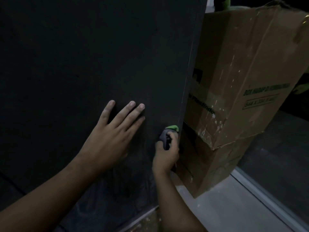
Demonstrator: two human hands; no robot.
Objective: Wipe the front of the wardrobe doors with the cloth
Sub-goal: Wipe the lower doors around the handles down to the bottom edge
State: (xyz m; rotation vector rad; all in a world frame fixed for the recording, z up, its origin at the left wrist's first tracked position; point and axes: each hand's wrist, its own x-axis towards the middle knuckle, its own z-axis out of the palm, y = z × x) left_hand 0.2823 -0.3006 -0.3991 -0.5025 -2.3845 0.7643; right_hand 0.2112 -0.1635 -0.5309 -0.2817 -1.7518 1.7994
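- Cloth (169, 131), grey and green, is bunched in the curled fingers of the right hand (165, 155) and seems, in the dim light, pressed at the right edge of the wardrobe door (83, 64).
- The door front is spread up and leftward from the grip, long axis upright.
- The left hand (113, 131) is laid flat on it, fingers straight, nothing held.

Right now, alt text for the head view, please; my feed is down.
The right hand grips a grey-and-green cloth against the right edge of the dark door. The left hand lies flat on the door. A cardboard box stands just right of it.
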